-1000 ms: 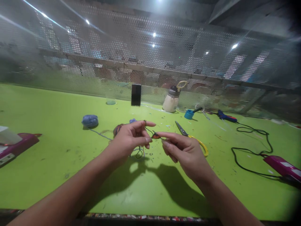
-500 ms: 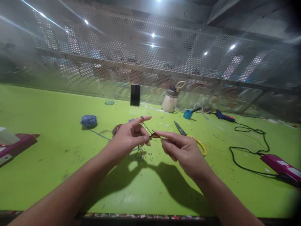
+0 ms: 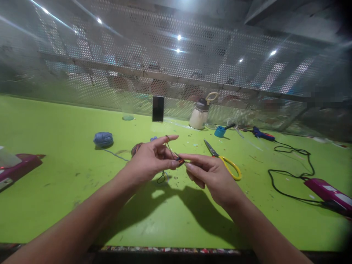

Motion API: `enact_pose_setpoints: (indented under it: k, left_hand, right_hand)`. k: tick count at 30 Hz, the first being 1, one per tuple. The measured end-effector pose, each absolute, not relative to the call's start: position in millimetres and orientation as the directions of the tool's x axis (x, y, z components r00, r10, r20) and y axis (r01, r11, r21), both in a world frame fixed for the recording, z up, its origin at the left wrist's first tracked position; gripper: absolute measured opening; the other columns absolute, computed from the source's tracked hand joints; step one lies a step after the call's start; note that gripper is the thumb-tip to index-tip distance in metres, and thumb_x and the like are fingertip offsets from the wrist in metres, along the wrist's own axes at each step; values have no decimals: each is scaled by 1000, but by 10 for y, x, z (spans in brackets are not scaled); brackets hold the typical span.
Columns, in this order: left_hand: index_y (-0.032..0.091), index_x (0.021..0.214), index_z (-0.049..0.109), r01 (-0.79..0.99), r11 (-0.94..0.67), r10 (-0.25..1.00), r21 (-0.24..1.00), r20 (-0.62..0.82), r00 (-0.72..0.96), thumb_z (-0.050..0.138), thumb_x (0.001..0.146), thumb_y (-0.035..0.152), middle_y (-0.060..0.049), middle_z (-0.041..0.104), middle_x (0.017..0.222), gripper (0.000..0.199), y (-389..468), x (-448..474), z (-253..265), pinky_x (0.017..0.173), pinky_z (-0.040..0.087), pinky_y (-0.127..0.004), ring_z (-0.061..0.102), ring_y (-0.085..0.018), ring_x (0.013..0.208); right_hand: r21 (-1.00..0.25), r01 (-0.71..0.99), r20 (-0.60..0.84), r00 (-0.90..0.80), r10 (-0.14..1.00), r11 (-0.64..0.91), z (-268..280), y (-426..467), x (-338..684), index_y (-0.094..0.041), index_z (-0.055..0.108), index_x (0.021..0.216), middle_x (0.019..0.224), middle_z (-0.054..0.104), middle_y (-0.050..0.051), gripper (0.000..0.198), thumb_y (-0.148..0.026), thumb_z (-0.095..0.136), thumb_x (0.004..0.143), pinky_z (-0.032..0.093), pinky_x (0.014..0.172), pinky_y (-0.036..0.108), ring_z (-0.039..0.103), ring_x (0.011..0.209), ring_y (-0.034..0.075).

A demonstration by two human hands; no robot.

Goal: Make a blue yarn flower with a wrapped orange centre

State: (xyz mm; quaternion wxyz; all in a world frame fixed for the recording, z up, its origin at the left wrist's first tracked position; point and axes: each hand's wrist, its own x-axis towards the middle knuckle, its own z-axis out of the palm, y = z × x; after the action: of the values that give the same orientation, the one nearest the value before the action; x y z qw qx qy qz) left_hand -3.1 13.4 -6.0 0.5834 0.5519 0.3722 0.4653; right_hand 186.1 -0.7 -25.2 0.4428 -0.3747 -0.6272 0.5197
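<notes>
Stretching across my view, the green counter (image 3: pixel 55 190) bears the yarn and tools. Over it my two hands face each other: the left hand (image 3: pixel 148 156) with index finger raised, the right hand (image 3: pixel 213 174) with thumb and forefinger drawn together. Just beyond the right hand lie yellow-handled scissors (image 3: pixel 220 157); well to the left rests a blue-grey yarn ball (image 3: pixel 103 139), and a multicoloured yarn bundle (image 3: pixel 136 149) shows partly behind the left hand. For even work, I judge that the raised index should hold the dark yarn strand (image 3: pixel 170 149) steadily taut, with small turns from the right wrist and the left pinch close to the working loop. The small red-and-dark yarn piece (image 3: pixel 180 160) is between the hands, above the counter: its left end is pinched in the left grip, its right end just beside the right fingertips. The right grip appears to pinch a slim hook-like tool (image 3: pixel 185 162), mostly hidden.
</notes>
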Motion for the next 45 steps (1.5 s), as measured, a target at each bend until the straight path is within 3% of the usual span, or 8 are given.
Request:
enact_pose_setpoints:
  k: [10,22,25,28,31,35,40,45]
  left_hand:
    - [14,139,50,-120,-108,929,987,143,342,78,67,13,2,64,66,77,69,-14,-51,64,46,-27,58,-13,65]
    - [18,149,36,147,-264,886,953,180,427,67,77,12,5,57,66,79,137,-50,-108,61,44,-26,55,-13,64]
    - [23,145,44,352,-436,877,829,303,373,60,80,7,6,55,63,69,105,4,-171,63,44,-26,53,-12,60]
    - [21,137,55,440,-584,810,683,530,253,55,83,6,3,61,69,56,49,76,-230,72,47,-28,56,-13,66]
    - [16,128,62,309,-574,811,758,577,91,62,82,10,-1,68,76,47,9,126,-234,76,49,-28,60,-13,70]
    - [14,124,64,-135,-240,965,961,251,74,80,69,18,0,71,70,57,10,108,-135,65,51,-25,62,-12,63]
    - [19,122,65,-241,-84,966,967,139,218,87,64,19,2,72,68,61,29,2,-31,62,50,-21,66,-11,66]
    - [19,117,68,-249,-114,954,962,176,244,86,66,15,3,72,66,54,-8,-31,1,59,50,-19,65,-9,63]
  right_hand:
    - [-972,-191,-54,-385,921,-137,-179,-16,1863,-17,74,107,54,54,-4,33,-25,75,76,18,43,21,35,42,4]
    - [-994,86,41,-322,946,72,-222,-4,1853,-16,76,106,53,51,-5,31,-28,69,78,27,41,22,35,43,6]
    - [-987,129,57,-243,968,91,-252,6,1811,-14,76,100,51,51,-5,26,-25,71,77,25,41,22,34,42,6]
    - [-999,-28,34,-193,981,29,-267,4,1746,-13,74,99,52,53,-4,28,-27,73,76,27,42,22,38,43,7]
    - [-972,-237,43,-191,981,-3,-280,-16,1692,-15,72,99,56,56,-4,29,-29,76,74,28,42,20,41,43,6]
    - [-936,-333,185,-193,964,113,-315,-42,1696,-19,73,100,58,57,-4,23,-28,74,79,30,41,19,42,44,5]
    - [-899,-49,435,-212,875,435,-293,-33,1838,-23,71,111,60,58,-5,25,-22,67,86,36,41,20,45,46,7]
    - [-663,263,654,-252,713,701,-201,-45,1938,-21,72,111,69,64,-2,27,-13,66,86,40,45,21,48,50,7]
